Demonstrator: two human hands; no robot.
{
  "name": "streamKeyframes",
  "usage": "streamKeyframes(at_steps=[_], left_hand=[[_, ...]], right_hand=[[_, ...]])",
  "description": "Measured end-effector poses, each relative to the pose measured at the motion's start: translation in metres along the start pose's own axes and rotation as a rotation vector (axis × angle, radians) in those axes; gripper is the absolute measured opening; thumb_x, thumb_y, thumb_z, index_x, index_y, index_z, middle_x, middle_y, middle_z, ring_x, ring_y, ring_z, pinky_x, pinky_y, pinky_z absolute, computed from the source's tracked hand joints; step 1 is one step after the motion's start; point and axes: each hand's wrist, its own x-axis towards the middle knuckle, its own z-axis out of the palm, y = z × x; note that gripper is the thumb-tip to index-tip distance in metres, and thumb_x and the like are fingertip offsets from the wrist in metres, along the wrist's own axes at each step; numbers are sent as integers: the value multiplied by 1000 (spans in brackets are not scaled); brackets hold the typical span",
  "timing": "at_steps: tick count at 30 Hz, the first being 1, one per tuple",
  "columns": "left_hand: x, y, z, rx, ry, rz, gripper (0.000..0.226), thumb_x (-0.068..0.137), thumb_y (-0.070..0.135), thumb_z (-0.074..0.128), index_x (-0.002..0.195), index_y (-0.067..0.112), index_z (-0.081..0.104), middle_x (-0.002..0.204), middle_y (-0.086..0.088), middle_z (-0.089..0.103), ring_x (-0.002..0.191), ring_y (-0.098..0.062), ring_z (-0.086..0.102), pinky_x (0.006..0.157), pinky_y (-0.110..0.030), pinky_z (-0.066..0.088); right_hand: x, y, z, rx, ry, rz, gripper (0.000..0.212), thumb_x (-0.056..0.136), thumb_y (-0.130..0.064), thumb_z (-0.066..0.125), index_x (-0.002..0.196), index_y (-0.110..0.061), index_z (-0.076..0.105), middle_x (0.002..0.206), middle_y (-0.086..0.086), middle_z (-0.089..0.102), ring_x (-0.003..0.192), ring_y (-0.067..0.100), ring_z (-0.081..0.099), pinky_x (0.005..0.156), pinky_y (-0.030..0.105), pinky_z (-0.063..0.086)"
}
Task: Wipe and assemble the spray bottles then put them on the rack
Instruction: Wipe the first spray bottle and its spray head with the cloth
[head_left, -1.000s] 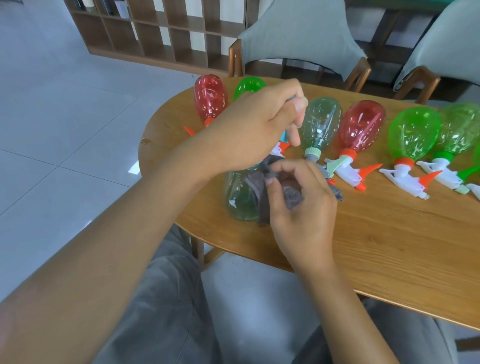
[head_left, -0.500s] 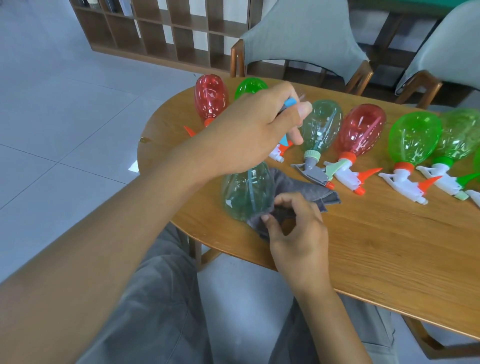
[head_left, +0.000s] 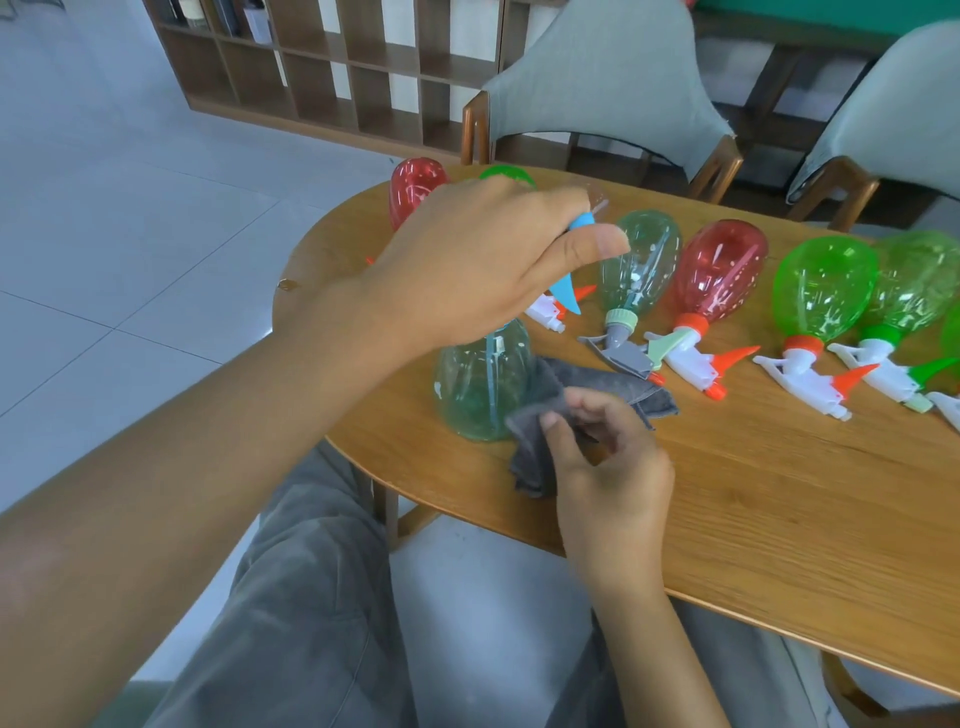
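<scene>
A clear teal spray bottle (head_left: 480, 387) stands upright near the table's left front edge. My left hand (head_left: 478, 265) grips its blue spray head (head_left: 566, 299) from above. My right hand (head_left: 602, 457) pinches a grey cloth (head_left: 540, 431) that lies against the bottle's right side and trails onto the table. Several more spray bottles lie on their sides in a row behind: a pale teal one (head_left: 641, 260), a red one (head_left: 719, 270), a green one (head_left: 823, 286) and others toward the right edge.
The wooden table (head_left: 779, 519) has a rounded left end. A red bottle (head_left: 413, 184) and a green bottle (head_left: 506, 174) sit behind my left hand. Two grey-covered chairs (head_left: 597, 88) stand past the table. A wooden shelf rack (head_left: 337, 67) stands on the floor behind.
My right hand has slid the cloth down from the bottle's upper part to its lower right side. The bottle's body now shows. My left hand keeps hold of the spray head.
</scene>
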Motion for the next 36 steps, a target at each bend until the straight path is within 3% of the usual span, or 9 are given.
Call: streamKeyframes(at_steps=[4,10,13,17,20,26,28,32,36], left_hand=[[-1,6,2,25,111,19,59,96,73,19,75,22,37,60,-3,46,61,-27,46,56,-37,14],[-1,10,8,-89,140,-88,81,89,79,16,70,12,56,59,-5,50,59,-27,49,49,-29,18],[-1,8,8,-193,106,-137,84,94,77,24,76,8,68,60,-9,55,58,-24,52,52,-29,30],[-2,14,9,-239,116,-173,74,101,66,34,68,5,59,59,-13,49,56,-27,49,50,-36,29],[-1,14,11,-235,118,-199,71,103,63,35,71,4,61,62,-14,53,59,-27,53,51,-42,37],[0,13,10,-236,115,-189,65,102,58,39,68,6,59,57,-10,43,55,-25,44,51,-33,25],[-1,12,9,-264,108,-185,64,101,57,39,65,6,56,53,-4,36,51,-20,38,50,-33,25],[-1,13,8,-289,84,-173,63,99,56,39,64,8,57,52,0,34,50,-20,38,50,-33,26],[-1,12,6,-283,72,-169,58,100,55,40,56,18,39,51,0,29,48,-16,31,50,-34,25]], right_hand=[[10,-18,5,172,23,28,18,94,-11,72,98,-28,71,93,-12,75,92,4,71,87,22,54],[23,-30,24,1,35,-201,10,99,-17,63,101,-14,73,95,-5,70,93,17,65,85,32,51],[17,-28,28,-46,65,-317,11,98,-10,63,100,-9,74,98,-1,69,95,21,64,87,30,49],[3,-24,26,-188,157,-446,19,95,-5,66,111,-2,77,108,5,71,102,24,63,95,14,42],[-6,-23,29,-214,172,-516,22,95,-4,68,115,-2,76,112,7,70,103,23,62,94,15,42],[3,-31,32,67,141,-268,9,95,-11,68,103,-13,73,102,-3,71,96,16,68,87,31,54],[6,-33,33,137,131,-167,6,94,-14,72,100,-16,71,97,-5,70,91,12,68,83,25,53],[7,-33,31,123,117,-204,7,93,-12,72,97,-16,69,96,-6,67,89,10,66,81,13,47],[2,-23,29,89,66,-180,8,92,-17,67,99,-18,65,97,-8,65,92,12,64,81,16,47]])
